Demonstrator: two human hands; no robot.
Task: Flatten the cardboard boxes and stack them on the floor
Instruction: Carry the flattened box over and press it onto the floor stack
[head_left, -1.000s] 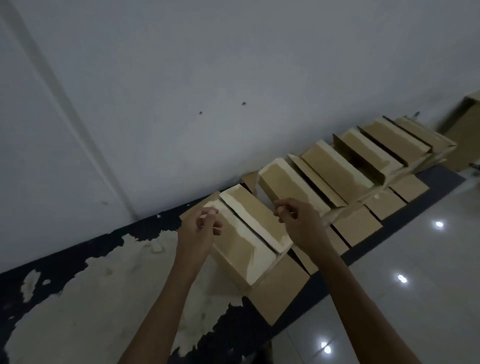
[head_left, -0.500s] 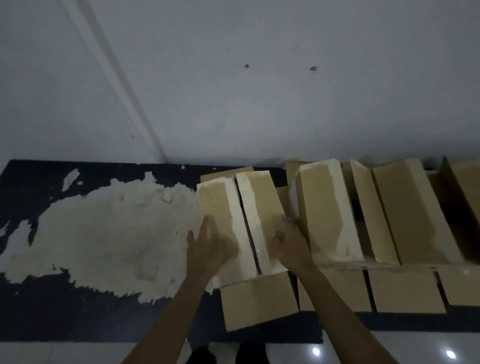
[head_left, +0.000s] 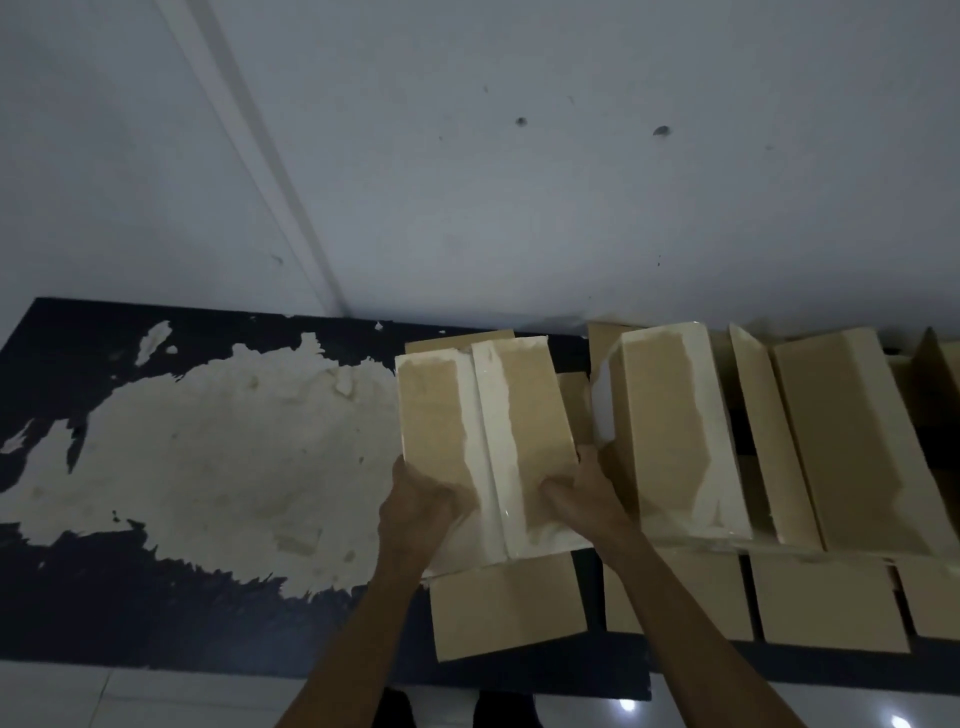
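A brown cardboard box (head_left: 483, 415) stands at the left end of a row on a dark ledge (head_left: 62, 597). Its two top flaps lie down, streaked with white where tape was torn off. A front flap (head_left: 509, 603) hangs over the ledge edge. My left hand (head_left: 421, 509) grips the box's near left corner, fingers round the side. On the near right side my right hand (head_left: 587, 493) holds it, thumb on the top flap. The fingers on both far sides are hidden.
Several more cardboard boxes (head_left: 675, 431) stand close to the right, the nearest almost touching my right hand. A large pale patch of peeled paint (head_left: 208, 441) covers the ledge to the left. White wall behind. Glossy floor tiles (head_left: 78, 696) lie below.
Both hands came down from above the flaps and moved onto the box's near sides. The view swung from slanted to straight over the box and drew closer.
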